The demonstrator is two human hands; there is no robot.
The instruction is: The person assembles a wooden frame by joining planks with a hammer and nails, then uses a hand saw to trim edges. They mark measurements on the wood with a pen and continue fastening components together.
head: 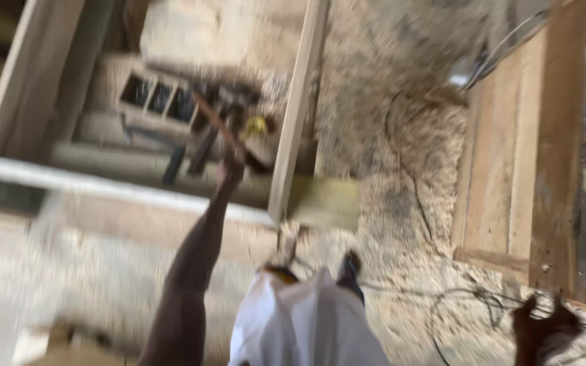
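The picture is blurred by motion. My left arm stretches forward, and my left hand (230,171) looks closed on the lower end of a thin reddish stick (215,122). The stick slants up and to the left over a wooden frame box (294,122). Dark tools (194,152) and a small yellow object (256,125) lie inside the box next to the hand. My right hand (544,332) hangs low at the right with its fingers apart and nothing in it, just above dark cables (466,305).
A grey block with three holes (157,98) sits at the back of the box. Wooden panels (510,169) stand at the right. Sawdust covers the floor (395,149). A flat pale board (327,202) lies by the box corner. My shoe (350,264) is below it.
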